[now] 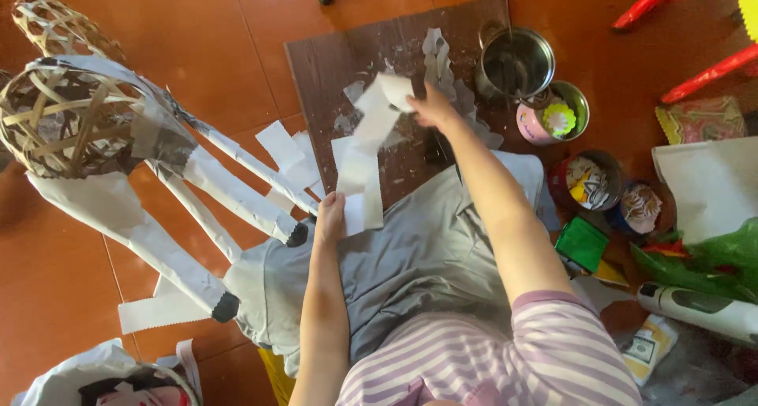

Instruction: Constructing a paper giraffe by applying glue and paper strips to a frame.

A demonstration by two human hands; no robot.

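Orange floor tiles spread under everything I work on. At far left stands a woven bamboo frame, partly covered in white paper, its paper-wrapped legs slanting down toward my knee. My left hand has its grip pinched together on the lower end of a white paper strip, which hangs blurred above a dark wooden board lying on the floor. My right hand has its grip closed on the strip's upper end, over the board. Just right of it sits a steel pot, then a pink tin and two more tins holding coloured paper.
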